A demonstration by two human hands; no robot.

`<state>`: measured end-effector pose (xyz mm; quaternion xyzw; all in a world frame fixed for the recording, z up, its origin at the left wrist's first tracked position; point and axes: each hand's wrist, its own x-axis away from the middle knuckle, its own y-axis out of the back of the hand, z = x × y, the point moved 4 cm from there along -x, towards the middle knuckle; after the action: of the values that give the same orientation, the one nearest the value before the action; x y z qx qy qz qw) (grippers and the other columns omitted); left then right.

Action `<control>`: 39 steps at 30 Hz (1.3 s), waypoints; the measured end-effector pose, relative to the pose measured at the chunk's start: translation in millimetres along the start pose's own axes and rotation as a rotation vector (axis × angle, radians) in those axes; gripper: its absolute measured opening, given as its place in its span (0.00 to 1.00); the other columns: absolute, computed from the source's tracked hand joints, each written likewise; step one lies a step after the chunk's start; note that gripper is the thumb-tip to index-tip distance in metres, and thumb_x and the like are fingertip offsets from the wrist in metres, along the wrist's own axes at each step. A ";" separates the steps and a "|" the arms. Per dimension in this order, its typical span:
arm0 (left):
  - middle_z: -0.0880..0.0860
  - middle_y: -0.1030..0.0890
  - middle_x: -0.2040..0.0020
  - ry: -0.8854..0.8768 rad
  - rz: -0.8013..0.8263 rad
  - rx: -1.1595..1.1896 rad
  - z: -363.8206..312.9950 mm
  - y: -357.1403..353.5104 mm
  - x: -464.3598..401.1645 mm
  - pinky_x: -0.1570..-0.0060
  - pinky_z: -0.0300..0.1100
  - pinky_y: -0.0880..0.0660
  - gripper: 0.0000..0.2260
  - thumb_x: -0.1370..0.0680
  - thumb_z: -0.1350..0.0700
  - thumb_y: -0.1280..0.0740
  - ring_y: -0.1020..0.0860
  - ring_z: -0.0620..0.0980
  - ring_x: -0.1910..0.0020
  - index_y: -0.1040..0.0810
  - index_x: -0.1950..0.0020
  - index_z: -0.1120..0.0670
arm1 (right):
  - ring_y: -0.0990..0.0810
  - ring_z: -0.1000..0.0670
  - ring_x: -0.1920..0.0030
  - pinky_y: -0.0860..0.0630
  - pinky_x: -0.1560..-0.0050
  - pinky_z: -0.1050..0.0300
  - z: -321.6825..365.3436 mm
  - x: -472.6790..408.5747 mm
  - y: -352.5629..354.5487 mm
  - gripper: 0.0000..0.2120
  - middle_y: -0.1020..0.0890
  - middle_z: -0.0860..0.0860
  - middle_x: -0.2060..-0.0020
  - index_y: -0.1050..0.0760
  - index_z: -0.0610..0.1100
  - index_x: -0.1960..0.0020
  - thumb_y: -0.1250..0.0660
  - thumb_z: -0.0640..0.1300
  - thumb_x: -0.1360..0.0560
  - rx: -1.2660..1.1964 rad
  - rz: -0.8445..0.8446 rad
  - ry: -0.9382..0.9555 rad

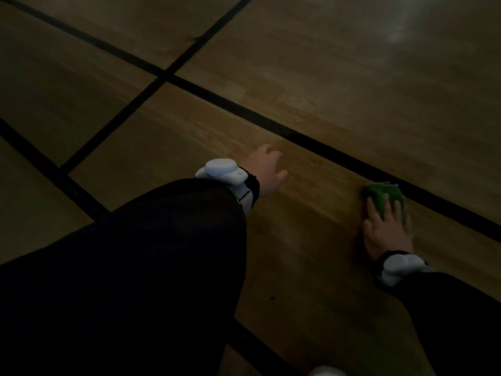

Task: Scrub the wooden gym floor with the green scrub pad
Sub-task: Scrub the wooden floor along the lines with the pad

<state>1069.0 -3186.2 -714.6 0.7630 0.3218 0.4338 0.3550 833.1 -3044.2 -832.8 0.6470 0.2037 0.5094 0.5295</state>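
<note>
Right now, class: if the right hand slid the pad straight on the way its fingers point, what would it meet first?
Probably the black floor line, just beyond the green pad under the right hand.

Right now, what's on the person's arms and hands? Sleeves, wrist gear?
Both hands, left and right, are bare, no gloves. Both arms wear long black sleeves. Each wrist carries a rounded white device on a dark band: left, right. No cables or markings discernible in the dim light.
</note>
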 end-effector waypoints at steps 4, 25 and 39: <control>0.54 0.47 0.21 -0.015 0.009 0.000 -3.0 -11.9 6.1 0.27 0.50 0.37 0.24 0.18 0.50 0.41 0.41 0.56 0.24 0.40 0.23 0.55 | 0.62 0.44 0.22 0.60 0.23 0.43 7.1 15.0 -7.4 0.26 0.60 0.48 0.22 0.57 0.54 0.21 0.54 0.53 0.17 -0.024 0.015 -0.036; 0.50 0.61 0.20 -0.117 0.118 -0.338 11.0 -172.0 47.6 0.26 0.53 0.64 0.29 0.18 0.41 0.53 0.61 0.53 0.21 0.59 0.21 0.51 | 0.55 0.47 0.21 0.58 0.22 0.50 110.9 -20.3 63.4 0.27 0.50 0.47 0.21 0.53 0.41 0.21 0.49 0.44 0.17 -0.120 -0.124 0.267; 0.54 0.68 0.22 0.021 0.140 -0.382 145.9 -95.6 22.9 0.26 0.55 0.65 0.30 0.19 0.38 0.51 0.65 0.56 0.22 0.62 0.22 0.43 | 0.52 0.46 0.21 0.53 0.22 0.49 206.7 -40.7 138.6 0.27 0.50 0.45 0.21 0.53 0.41 0.21 0.52 0.49 0.16 -0.118 -0.135 0.437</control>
<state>1190.9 -3154.5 -837.4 0.6979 0.1836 0.5183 0.4589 959.5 -3224.9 -710.5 0.4743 0.3260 0.6119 0.5426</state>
